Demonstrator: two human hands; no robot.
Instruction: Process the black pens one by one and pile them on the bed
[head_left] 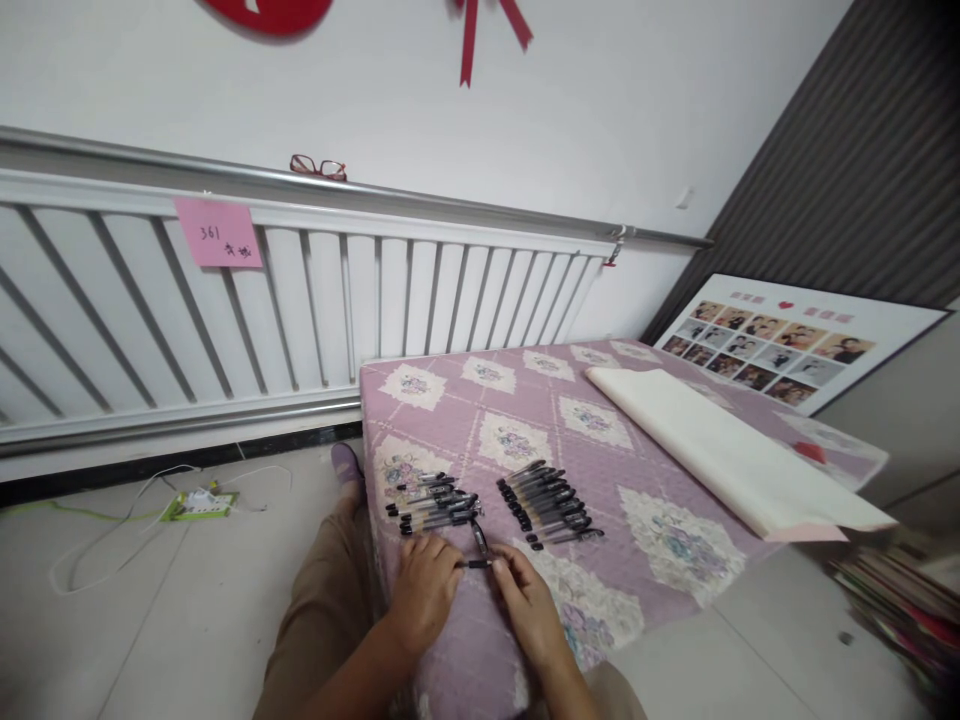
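Between my two hands a slim black pen (476, 564) lies crosswise over the near part of the tablecloth. My left hand (426, 588) pinches its left end, and the fingers of my right hand (526, 604) are closed on its right end. Just above it is another dark pen piece (480, 540); whether it touches the held pen I cannot tell. Beyond my left hand lies a loose group of black pens (433, 505). A second, neater row of black pens (546, 502) rests to the right, with the pens side by side at a slant.
A purple patterned cloth (555, 405) covers the table. A rolled cream sheet (697, 450) lies on its right side. Behind stand a white radiator (450, 300) with a pink note (219, 233) and glasses (319, 167). A power strip (202, 503) with cables sits on the floor.
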